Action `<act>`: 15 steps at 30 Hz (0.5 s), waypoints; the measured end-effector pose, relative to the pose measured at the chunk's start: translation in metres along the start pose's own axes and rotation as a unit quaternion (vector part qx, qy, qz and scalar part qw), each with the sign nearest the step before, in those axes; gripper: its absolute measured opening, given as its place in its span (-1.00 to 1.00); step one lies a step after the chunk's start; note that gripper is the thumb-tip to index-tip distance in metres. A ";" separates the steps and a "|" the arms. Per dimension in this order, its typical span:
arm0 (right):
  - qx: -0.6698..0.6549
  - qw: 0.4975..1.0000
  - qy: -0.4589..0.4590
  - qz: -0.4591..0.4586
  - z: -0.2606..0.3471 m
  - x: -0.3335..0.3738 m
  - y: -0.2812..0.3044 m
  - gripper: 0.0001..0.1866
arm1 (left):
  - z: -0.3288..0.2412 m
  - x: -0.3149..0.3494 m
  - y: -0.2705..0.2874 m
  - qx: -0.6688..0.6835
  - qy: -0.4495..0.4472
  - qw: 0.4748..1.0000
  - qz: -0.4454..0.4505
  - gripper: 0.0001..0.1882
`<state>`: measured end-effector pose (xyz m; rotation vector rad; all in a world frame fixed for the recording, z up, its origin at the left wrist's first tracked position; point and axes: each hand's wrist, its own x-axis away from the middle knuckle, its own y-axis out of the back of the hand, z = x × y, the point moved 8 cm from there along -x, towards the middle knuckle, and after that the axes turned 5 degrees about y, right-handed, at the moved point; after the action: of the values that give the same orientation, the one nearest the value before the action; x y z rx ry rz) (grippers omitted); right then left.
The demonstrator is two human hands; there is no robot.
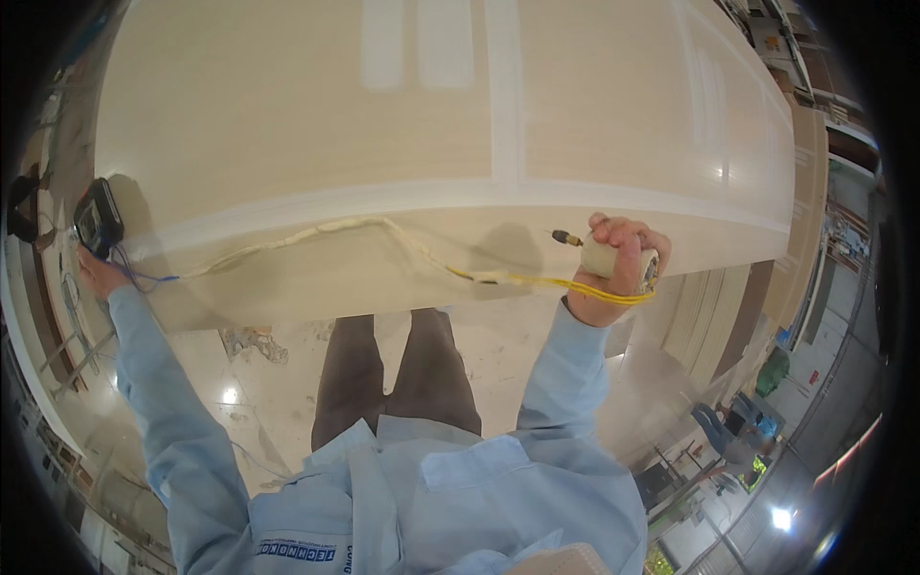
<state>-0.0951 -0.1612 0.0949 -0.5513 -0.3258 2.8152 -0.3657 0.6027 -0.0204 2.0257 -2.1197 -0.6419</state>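
My right hand [628, 254] is wrapped round a cream cylindrical motor tool [601, 257], raised over the near edge of a large beige board [316, 115]. A black-and-brass tip [565, 238] with a thin point juts from the tool toward the left. Yellow wires [594, 290] leave its back end and join a whitish taped cable [383, 224], which runs left across the board to blue wires [149, 278]. At the board's left end, my left hand [99, 273] grips a black box-shaped device [99, 218] from its near side. Part of those fingers is hidden behind it.
The board spans the width before me, with pale reflections on it. Stacked panels [714, 311] stand below its right end. Crumpled scraps [254, 343] lie on the tiled floor by my legs. Another person [733, 446] is farther off at lower right.
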 end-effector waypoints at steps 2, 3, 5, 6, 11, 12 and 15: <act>0.008 1.000 -0.008 0.027 -0.012 -0.001 -0.011 -0.81 | 0.014 0.022 0.026 0.056 0.024 0.998 0.008 -0.41; 0.002 0.999 -0.006 0.037 -0.016 0.000 -0.017 -0.80 | 0.021 0.036 0.034 0.100 0.035 0.994 0.027 -0.40; -0.012 0.996 0.008 0.086 -0.022 0.002 -0.034 -0.79 | 0.026 0.053 0.052 0.116 0.021 0.993 0.020 -0.40; -0.005 0.998 -0.018 0.064 -0.030 -0.004 -0.033 -0.79 | 0.019 0.060 0.057 0.084 -0.005 0.996 -0.004 -0.41; -0.027 0.994 -0.026 0.099 -0.048 -0.009 -0.052 -0.78 | 0.019 0.071 0.067 0.127 0.003 0.990 -0.061 -0.44; -0.030 0.993 -0.025 0.108 -0.050 -0.010 -0.055 -0.78 | 0.018 0.070 0.068 0.104 0.001 0.992 -0.077 -0.45; -0.010 0.991 -0.022 0.132 -0.056 -0.009 -0.061 -0.78 | 0.024 0.064 0.071 0.104 0.011 0.988 -0.113 -0.47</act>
<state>-0.0522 -0.0971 0.0636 -0.5758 -0.3093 3.0861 -0.4456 0.5449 -0.0257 2.3967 -2.0378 -0.4382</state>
